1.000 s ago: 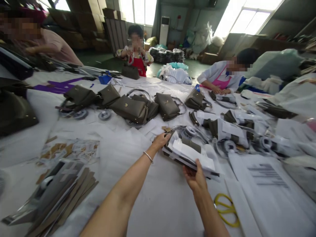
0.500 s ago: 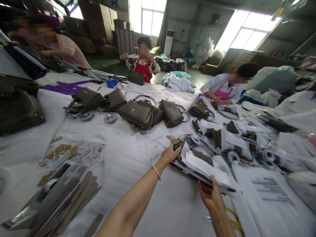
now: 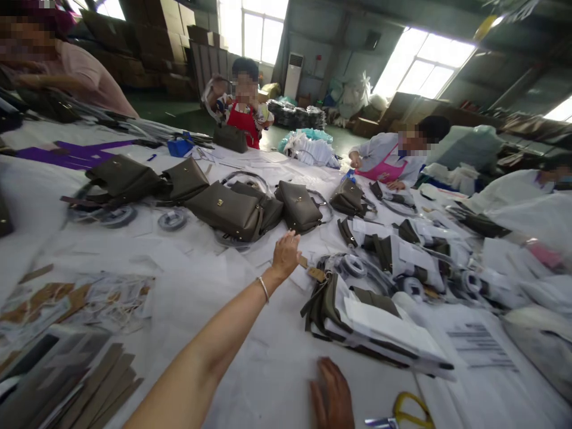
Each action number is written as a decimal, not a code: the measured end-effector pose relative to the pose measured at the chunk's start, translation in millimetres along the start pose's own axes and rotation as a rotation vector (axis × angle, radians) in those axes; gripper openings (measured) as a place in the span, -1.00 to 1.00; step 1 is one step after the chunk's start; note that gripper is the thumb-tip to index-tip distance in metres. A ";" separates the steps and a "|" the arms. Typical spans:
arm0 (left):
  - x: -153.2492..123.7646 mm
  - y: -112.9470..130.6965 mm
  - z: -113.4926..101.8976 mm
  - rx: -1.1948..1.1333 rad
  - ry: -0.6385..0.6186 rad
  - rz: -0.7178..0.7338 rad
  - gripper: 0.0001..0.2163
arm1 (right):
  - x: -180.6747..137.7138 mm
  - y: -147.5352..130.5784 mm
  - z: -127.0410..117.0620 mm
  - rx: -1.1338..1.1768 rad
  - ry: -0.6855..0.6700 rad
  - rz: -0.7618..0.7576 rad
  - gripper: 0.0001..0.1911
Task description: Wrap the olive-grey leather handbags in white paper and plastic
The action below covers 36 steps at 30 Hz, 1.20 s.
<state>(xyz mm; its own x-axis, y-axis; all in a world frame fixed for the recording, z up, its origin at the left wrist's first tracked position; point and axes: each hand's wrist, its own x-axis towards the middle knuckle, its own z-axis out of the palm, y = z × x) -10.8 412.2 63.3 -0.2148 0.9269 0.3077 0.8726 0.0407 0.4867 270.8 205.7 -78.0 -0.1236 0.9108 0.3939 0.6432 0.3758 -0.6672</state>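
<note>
My left hand point(image 3: 286, 254) reaches out over the white table point(image 3: 250, 357), fingers loosely spread and holding nothing, just short of an olive handbag point(image 3: 300, 205). A silver bangle circles its wrist. My right hand point(image 3: 331, 394) lies flat near the table's front edge, fingers stretched out and empty. Between them, to the right, lies an olive bag piece wrapped in white paper point(image 3: 375, 325). A small brown tag point(image 3: 315, 273) rests beside my left hand.
More olive handbags point(image 3: 226, 210) sit in a row mid-table, with tape rolls point(image 3: 172, 219) and loose straps. Yellow-handled scissors point(image 3: 409, 411) lie at the front right. Grey card strips point(image 3: 89, 381) are stacked front left. Three other people work at the far side.
Both hands have let go of the paper-wrapped bag piece. My left hand has moved forward toward the handbags; my right hand has drawn back to the front edge.
</note>
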 end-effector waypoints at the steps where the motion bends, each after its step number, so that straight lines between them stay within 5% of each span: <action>1: 17.0 -0.6 -1.2 0.096 0.049 0.067 -0.45 | -0.7 1.1 8.1 -0.091 -0.014 -0.179 -0.66; 3: 49.9 1.3 0.6 0.218 0.065 0.163 -0.33 | 1.3 6.6 16.8 -0.245 -0.027 -0.396 -0.69; 6: 91.2 6.3 14.5 0.291 0.009 0.208 -0.22 | 2.1 16.4 18.7 -0.343 -0.046 -0.485 -0.62; 12: 130.2 -0.3 53.2 0.291 -0.147 0.036 -0.59 | -9.7 10.6 23.4 -0.262 0.004 -0.368 -0.56; 16: 133.6 -9.1 47.2 0.294 -0.181 0.034 -0.70 | -5.5 -4.9 22.5 -0.199 -0.010 -0.297 -0.59; 21: 137.4 -4.6 -13.5 0.301 -0.058 0.013 -0.72 | 4.5 -18.8 12.7 -0.238 -0.051 -0.300 -0.60; 26: 132.5 24.1 -114.6 0.170 0.214 -0.094 -0.72 | 4.0 -15.5 11.0 -0.255 -0.067 -0.320 -0.60; 29: 96.1 50.9 -173.8 0.081 0.319 -0.014 -0.74 | 13.5 -14.0 7.5 -0.151 -0.169 -0.226 -0.62; 31: 54.2 72.1 -207.0 0.026 0.373 0.073 -0.75 | 26.3 -23.5 -3.0 0.024 -0.291 -0.074 -0.65; 36: -81.6 125.8 -254.7 -0.034 0.372 0.316 -0.79 | 52.1 -81.5 -59.9 0.857 -0.297 0.746 -0.47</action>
<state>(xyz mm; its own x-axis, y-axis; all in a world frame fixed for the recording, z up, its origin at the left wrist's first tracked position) 4.8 246.6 307.6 -0.0896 0.6959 0.7125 0.9067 -0.2391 0.3475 257.1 212.3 34.8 -0.1758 0.9153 -0.3623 -0.0743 -0.3793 -0.9223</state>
